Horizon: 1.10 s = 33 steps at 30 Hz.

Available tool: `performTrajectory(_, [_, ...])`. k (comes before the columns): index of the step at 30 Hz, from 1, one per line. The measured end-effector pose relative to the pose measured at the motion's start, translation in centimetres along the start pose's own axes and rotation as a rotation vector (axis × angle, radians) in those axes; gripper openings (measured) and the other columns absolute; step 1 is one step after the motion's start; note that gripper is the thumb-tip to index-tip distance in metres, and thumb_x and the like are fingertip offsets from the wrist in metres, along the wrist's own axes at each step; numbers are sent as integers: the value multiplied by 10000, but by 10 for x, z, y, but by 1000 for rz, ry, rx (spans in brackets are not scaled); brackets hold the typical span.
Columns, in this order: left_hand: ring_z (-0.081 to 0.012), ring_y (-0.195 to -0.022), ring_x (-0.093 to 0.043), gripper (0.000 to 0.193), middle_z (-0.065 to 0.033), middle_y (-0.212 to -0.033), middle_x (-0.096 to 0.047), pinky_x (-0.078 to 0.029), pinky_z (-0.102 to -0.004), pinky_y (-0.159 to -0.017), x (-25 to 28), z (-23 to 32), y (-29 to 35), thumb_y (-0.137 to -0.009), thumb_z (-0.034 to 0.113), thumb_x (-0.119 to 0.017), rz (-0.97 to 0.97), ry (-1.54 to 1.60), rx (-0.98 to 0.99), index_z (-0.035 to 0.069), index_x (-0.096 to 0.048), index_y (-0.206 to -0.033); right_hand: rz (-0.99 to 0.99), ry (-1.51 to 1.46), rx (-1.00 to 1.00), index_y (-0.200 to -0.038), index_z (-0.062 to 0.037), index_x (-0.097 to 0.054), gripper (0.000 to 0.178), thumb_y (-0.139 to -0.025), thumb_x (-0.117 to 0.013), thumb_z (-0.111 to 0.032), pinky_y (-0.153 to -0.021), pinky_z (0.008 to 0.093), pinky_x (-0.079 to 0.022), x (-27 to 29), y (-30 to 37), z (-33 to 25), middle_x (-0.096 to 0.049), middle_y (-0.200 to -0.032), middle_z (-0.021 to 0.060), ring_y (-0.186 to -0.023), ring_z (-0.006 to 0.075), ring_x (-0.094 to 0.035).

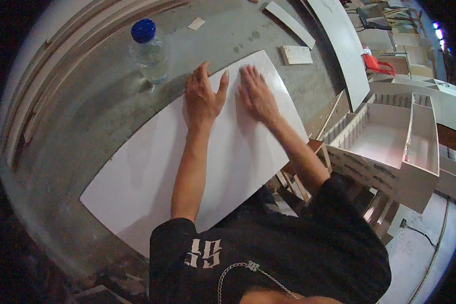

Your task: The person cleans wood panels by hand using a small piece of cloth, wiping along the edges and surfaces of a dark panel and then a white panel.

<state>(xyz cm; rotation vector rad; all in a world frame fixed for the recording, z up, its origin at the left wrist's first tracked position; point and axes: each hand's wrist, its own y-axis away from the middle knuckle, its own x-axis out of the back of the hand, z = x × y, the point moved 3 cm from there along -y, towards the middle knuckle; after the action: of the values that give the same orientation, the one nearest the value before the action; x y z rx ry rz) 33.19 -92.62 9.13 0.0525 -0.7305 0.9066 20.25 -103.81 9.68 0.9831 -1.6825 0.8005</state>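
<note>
Black cloth of a shirt (pixel 283 248) sits nearest the camera, before a white panel (pixel 142 162) lying on the tabletop (pixel 101 121), beneath both hands. The left hand (pixel 203 99), thumb apart from bent fingers, is at its far edge; just beside it, the right hand (pixel 259 96) looks slightly spread, though blurred. Neither pinches anything. The panel seems laid out, its bare face showing nothing attached; what is left cannot be told.
</note>
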Motion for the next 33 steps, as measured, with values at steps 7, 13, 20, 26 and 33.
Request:
performTrajectory(7, [-377, -975, -588, 466, -227, -1079, -624, -469, -452, -865, 2, -4, -8, -963, 368, -547, 98, 105, 1, -27, -498, -1204, -30, 54, -70, -1484, 13, -302, 655, -919, -509, -244, -1194, 473, -172, 1, -24, 6, -295, -1536, 239, -1445, 369, -255])
performTrajectory(13, [-368, -989, -616, 526, -229, -1072, -641, -475, -464, -883, 7, -8, -7, -974, 423, -520, 61, 71, 22, -18, -486, -1260, -119, 70, -74, -1491, -5, -297, 646, -925, -486, -252, -1190, 484, -179, 1, 12, -4, -296, -1543, 217, -1456, 342, -237])
performTrajectory(20, [-368, -986, -615, 520, -217, -1080, -643, -491, -456, -857, 12, -6, -8, -978, 432, -506, 29, 0, 55, -16, -504, -1243, -144, 6, -52, -1466, 31, -317, 660, -905, -529, -245, -1181, 501, -196, 7, 24, -11, -336, -1514, 245, -1426, 386, -287])
performTrajectory(26, [-375, -999, -607, 521, -208, -1111, -636, -487, -459, -874, 9, -3, -11, -985, 457, -476, 2, 28, 82, -7, -521, -1218, -104, 11, -42, -1479, 17, -307, 674, -882, -535, -198, -1190, 490, -174, 4, -11, 7, -314, -1527, 242, -1445, 374, -252])
performTrajectory(33, [-373, -973, -611, 459, -197, -1068, -644, -489, -460, -857, 7, 6, -9, -986, 425, -498, 31, 58, 59, 9, -535, -1175, -87, 40, 14, -1504, 3, -261, 719, -885, -549, -223, -1189, 496, -172, 2, -29, 19, -287, -1545, 229, -1441, 388, -257])
